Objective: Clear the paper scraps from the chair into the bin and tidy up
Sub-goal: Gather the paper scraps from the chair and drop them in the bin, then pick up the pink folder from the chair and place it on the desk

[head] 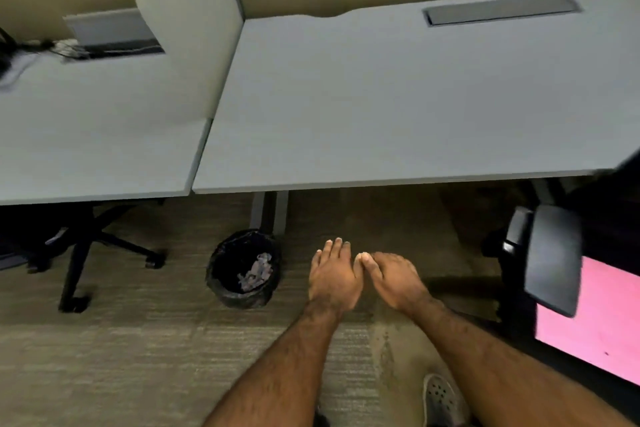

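Observation:
A round bin (pixel 244 269) with a black liner stands on the carpet below the desk edge, with paper scraps (pixel 255 271) lying inside it. My left hand (pixel 333 274) and my right hand (pixel 393 279) hover side by side just right of the bin, backs up, fingers extended and touching each other at the thumbs. Nothing shows in either hand. At the right edge is a chair with a pink seat (pixel 595 319) and a black armrest (pixel 552 258); no scraps show on the visible part of the seat.
A grey desk (pixel 381 97) fills the upper view, with a second desk (pixel 86 135) at the left and a divider panel between them. Another black office chair base (pixel 86 250) stands under the left desk. My shoe (pixel 441 399) shows at the bottom.

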Demonstrator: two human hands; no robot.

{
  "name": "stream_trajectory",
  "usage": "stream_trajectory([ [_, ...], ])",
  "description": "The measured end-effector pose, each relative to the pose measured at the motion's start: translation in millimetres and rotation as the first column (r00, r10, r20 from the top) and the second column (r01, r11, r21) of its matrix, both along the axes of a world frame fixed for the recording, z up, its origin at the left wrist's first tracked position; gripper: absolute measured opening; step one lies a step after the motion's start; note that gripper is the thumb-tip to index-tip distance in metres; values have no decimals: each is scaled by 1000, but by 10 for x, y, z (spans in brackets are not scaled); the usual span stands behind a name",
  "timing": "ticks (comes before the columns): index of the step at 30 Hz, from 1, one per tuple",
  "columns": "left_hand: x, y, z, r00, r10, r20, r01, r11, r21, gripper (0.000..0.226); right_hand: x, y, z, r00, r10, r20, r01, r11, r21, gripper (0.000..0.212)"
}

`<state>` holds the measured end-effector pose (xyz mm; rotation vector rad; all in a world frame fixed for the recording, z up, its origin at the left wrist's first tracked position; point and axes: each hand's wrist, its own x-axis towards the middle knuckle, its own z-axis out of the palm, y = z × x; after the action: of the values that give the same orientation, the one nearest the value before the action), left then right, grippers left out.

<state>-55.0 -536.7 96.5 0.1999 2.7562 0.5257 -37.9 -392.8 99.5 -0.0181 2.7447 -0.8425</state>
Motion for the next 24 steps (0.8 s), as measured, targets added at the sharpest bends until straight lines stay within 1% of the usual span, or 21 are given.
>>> stream_trajectory([
  [2, 14, 320, 142, 998, -53, -28, 53, 998, 19, 61, 128, 376, 152, 997, -79, -23, 79, 997, -14, 64],
  [4, 18, 648, 249, 994, -98, -51, 100, 994, 35, 63, 234, 746, 267, 988, -151, -38, 150, 989, -11, 59],
  [6, 39, 1011, 329, 987, -148, -68, 151, 987, 48, 64, 353, 1123, 360, 970, -235, -53, 234, 972, -30, 60],
  [8, 85, 1386, 394, 977, -203, -71, 208, 976, 67, 63, 475, 1473, 411, 944, -323, -69, 319, 946, -65, 64],
  [12, 234, 2092, 475, 939, -324, -118, 338, 934, 120, 59, 723, 2096, 415, 876, -474, -86, 463, 878, -119, 60],
  [15, 382, 2561, 518, 889, -396, -232, 433, 890, 140, 52, 958, 2501, 344, 799, -594, -95, 574, 800, -175, 60],
  [17, 471, 2858, 539, 853, -423, -305, 483, 861, 159, 44, 1119, 2744, 264, 728, -676, -111, 644, 730, -228, 57],
  [19, 546, 3147, 542, 816, -457, -354, 537, 826, 170, 36, 1278, 2953, 150, 658, -742, -128, 705, 667, -241, 51],
  [21, 611, 3429, 510, 800, -497, -338, 576, 794, 195, 31, 1428, 3146, 18, 595, -796, -110, 766, 603, -223, 49],
  [24, 750, 3803, 368, 758, -585, -288, 647, 727, 229, 31, 1662, 3438, -177, 499, -865, -57, 837, 498, -225, 57],
])
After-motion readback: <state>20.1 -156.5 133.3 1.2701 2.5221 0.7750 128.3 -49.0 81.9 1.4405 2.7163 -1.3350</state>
